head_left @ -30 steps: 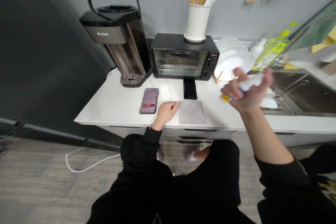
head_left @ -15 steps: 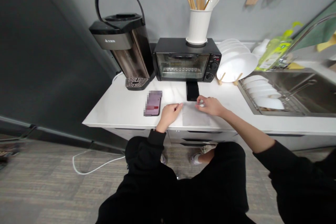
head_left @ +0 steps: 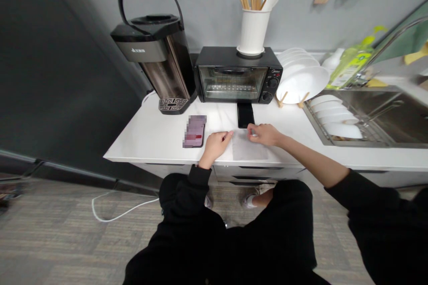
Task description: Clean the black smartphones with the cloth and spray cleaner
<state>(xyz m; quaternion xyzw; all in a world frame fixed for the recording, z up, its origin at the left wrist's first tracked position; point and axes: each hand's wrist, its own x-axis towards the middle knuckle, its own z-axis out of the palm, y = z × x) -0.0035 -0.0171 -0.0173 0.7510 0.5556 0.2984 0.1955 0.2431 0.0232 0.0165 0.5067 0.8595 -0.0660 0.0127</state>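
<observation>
A thin, whitish, see-through sheet (head_left: 249, 150) lies flat on the white counter near its front edge. My left hand (head_left: 216, 146) rests at the sheet's left side, fingers curled, with the fingertips at its upper left corner; whatever they may hold is too small to make out. At the sheet's upper edge, my right hand (head_left: 265, 134) is closed in a pinch on it, thumb and forefinger together. Just beyond the right fingertips lies a black phone (head_left: 245, 116). Left of my left hand is another phone (head_left: 195, 132) with a pinkish, partly blurred screen.
Behind stand a water dispenser (head_left: 163, 60) and a toaster oven (head_left: 234, 84) carrying a white holder (head_left: 254, 31) of chopsticks and a spoon. To the right are racked plates (head_left: 302, 84), a soap bottle (head_left: 351, 67) and a sink (head_left: 388, 124) with stacked dishes.
My right hand has shifted slightly left along the sheet's upper edge. The left hand stays in place; the view has moved very slightly.
</observation>
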